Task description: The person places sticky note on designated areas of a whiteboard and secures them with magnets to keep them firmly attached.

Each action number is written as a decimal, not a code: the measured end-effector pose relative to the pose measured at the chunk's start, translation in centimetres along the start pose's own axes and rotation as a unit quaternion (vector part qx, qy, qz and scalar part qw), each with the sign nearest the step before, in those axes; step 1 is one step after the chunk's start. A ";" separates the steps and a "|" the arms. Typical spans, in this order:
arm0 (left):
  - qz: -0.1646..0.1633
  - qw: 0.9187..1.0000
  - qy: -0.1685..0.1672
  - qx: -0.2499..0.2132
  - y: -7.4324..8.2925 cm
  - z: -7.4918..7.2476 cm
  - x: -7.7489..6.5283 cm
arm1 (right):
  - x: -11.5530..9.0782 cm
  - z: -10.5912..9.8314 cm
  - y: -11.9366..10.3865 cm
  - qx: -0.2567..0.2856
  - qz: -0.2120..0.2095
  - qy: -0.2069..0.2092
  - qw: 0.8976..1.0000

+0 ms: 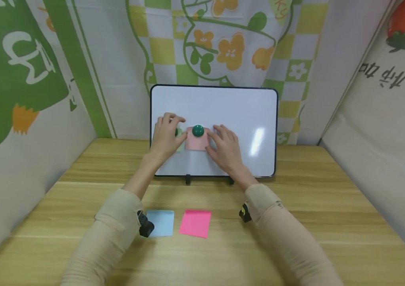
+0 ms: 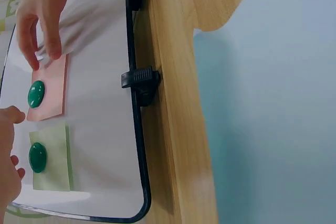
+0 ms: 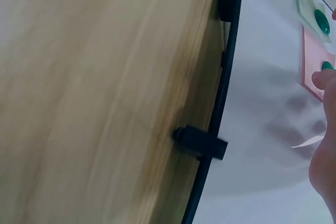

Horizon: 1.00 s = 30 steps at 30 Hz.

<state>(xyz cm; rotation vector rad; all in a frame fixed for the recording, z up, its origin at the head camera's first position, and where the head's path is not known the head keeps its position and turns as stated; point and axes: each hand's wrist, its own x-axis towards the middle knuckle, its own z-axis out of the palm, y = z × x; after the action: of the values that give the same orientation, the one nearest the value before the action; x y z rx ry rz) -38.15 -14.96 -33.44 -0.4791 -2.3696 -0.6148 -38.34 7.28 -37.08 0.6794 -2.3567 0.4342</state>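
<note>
A pale pink sticky note (image 1: 196, 143) lies against the whiteboard (image 1: 238, 107) under a round green magnet (image 1: 198, 130). My left hand (image 1: 164, 137) is at the note's left side, its thumb tip close to the edge and its other fingers loosely bent. At the opposite edge, the fingertips and thumb of my right hand (image 1: 225, 149) rest spread apart by the paper. A pale green sticky note (image 2: 55, 163) with a second green magnet (image 2: 38, 157) is beside the pink one; my left hand partly hides it in the head view.
On the wooden table (image 1: 295, 226) lie a blue sticky note (image 1: 163, 222) and a bright pink one (image 1: 195, 223). Black stand feet (image 1: 188, 179) hold the board's lower edge. Patterned cloth (image 1: 174, 51) hangs behind the board and along both sides.
</note>
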 end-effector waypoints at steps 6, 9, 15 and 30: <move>0.004 0.997 -0.019 -0.068 -0.3 -0.7 -0.9 | -0.4 -0.7 0.3 0.000 -0.006 -0.018 1.000; 0.005 0.997 -0.024 -0.068 -0.4 -0.8 -1.3 | -0.6 -1.1 0.3 0.001 -0.003 -0.024 1.000; 0.008 0.999 -0.010 -0.034 -0.5 -0.8 -1.7 | -1.4 -1.4 0.5 0.021 -0.005 -0.031 0.999; 0.012 0.997 -0.072 0.023 0.2 -1.1 -3.2 | -3.2 -2.7 0.9 0.014 0.010 -0.093 0.996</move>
<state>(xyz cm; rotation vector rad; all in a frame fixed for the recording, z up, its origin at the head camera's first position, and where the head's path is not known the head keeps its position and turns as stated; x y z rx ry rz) -35.19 -15.96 -34.77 -0.5469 -2.5052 -0.5289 -35.45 10.36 -37.31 0.7380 -2.5377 0.4288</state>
